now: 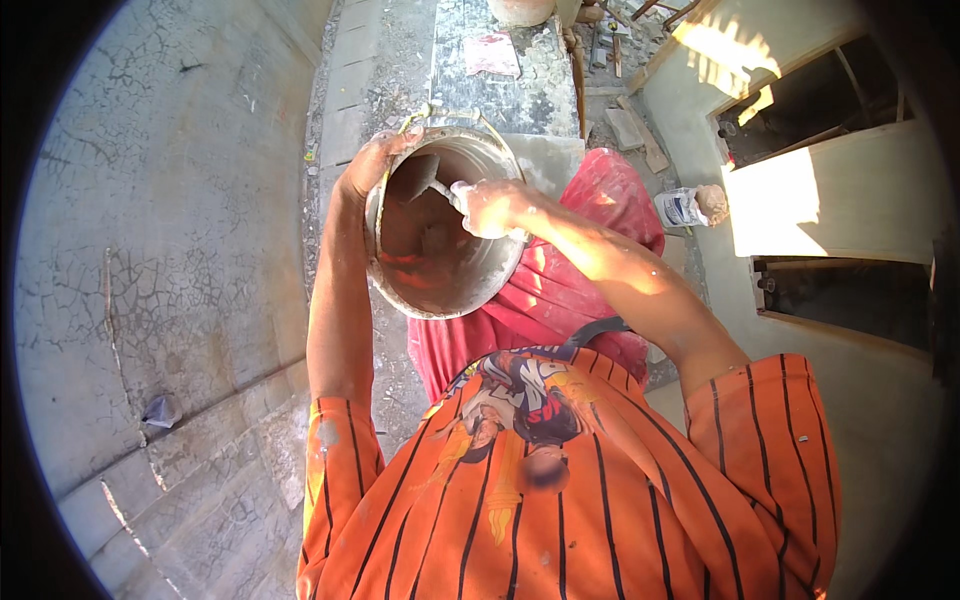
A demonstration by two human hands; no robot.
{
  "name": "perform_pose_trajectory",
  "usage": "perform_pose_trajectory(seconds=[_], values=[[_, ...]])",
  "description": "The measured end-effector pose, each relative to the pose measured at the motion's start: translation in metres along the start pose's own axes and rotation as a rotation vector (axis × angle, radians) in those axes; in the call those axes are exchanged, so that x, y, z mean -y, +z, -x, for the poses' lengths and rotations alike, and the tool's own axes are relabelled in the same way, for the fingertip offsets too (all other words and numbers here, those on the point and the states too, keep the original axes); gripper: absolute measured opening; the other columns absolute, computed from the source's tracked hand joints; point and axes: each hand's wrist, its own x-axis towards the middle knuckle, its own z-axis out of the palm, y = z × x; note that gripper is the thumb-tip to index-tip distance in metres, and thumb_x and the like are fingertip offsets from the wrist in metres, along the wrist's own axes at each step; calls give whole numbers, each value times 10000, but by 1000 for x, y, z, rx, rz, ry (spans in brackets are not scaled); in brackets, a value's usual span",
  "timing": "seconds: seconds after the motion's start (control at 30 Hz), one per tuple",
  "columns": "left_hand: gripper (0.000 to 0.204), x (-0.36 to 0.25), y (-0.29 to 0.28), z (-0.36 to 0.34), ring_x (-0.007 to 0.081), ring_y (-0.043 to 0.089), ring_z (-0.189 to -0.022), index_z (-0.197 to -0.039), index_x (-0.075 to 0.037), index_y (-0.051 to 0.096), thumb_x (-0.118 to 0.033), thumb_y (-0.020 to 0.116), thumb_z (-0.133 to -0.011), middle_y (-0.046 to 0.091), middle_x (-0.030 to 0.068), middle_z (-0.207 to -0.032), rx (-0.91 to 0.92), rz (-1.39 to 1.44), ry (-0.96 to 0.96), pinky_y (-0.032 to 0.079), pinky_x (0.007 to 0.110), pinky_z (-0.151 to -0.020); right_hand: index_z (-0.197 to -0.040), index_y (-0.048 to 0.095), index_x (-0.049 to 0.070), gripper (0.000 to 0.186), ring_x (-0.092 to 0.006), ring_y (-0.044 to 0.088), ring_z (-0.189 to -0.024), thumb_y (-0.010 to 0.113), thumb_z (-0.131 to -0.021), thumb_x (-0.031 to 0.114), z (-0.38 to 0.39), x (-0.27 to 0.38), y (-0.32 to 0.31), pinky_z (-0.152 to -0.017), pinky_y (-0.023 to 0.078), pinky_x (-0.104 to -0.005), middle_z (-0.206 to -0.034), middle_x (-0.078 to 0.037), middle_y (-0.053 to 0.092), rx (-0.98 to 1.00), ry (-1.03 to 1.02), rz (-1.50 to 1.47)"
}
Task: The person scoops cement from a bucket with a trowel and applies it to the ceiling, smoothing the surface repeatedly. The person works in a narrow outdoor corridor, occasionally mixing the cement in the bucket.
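Observation:
A plaster-smeared bucket point(500, 270) rests tilted against my knees, its mouth facing me. My left hand point(380, 160) grips the bucket's upper left rim, thumb over the edge. Inside the bucket, my right hand point(490, 207) is closed round the handle of a trowel point(418, 178). The trowel's blade lies near the left inner wall. Greyish-brown wet mix point(430, 235) covers the bottom and part of the wall. A thin wire handle point(490, 125) arches over the far rim.
A cracked plastered wall point(180, 200) rises on my left. Ahead stands a stained board point(500, 95) with a red-and-white packet point(491, 54) and a pale container point(521, 8) at its far end. To my right are a white tub point(680, 207), loose wood point(645, 135) and a wall with dark openings point(845, 300).

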Motion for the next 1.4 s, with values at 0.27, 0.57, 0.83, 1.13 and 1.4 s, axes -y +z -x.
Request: perform_pose_trajectory(seconds=[0.27, 0.57, 0.83, 1.13, 1.4], values=[[371, 17, -14, 6, 131, 581, -848, -1035, 31, 640, -300, 546, -899, 645, 62, -969, -53, 282, -28, 458, 268, -796, -980, 593, -35, 310, -346, 648, -828, 525, -755, 167, -48, -57, 109, -688, 492, -460, -904, -236, 643, 262, -385, 205], [339, 15, -9, -4, 120, 569, -773, -954, 30, 661, -284, 553, -889, 648, 46, -881, -48, -2, 68, 460, 280, -735, -1014, 544, -46, 297, -387, 621, -896, 484, -812, 163, -49, -54, 124, -771, 491, -470, -895, -253, 630, 83, -362, 216], [347, -10, 4, 9, 128, 569, -759, -942, 26, 662, -296, 546, -885, 641, 48, -854, -115, -2, 25, 460, 289, -726, -924, 560, 14, 177, -309, 614, -722, 496, -825, 146, -21, -37, 56, -669, 492, -412, -821, -162, 589, -151, -358, -80], [361, -13, 6, 10, 146, 571, -770, -954, 24, 658, -318, 569, -878, 643, 60, -893, -89, 171, -34, 462, 297, -729, -746, 637, 18, 241, -335, 618, -709, 503, -788, 213, -35, -79, 123, -667, 483, -405, -750, -192, 615, -147, -560, 52], [429, -1, 5, -13, 164, 559, -894, -1043, 23, 640, -366, 530, -899, 635, 85, -997, -157, 121, -66, 423, 296, -849, -1177, 427, -8, 424, -384, 620, -831, 497, -844, 244, 9, -65, 18, -671, 489, -464, -947, -254, 610, 22, -158, -40]])
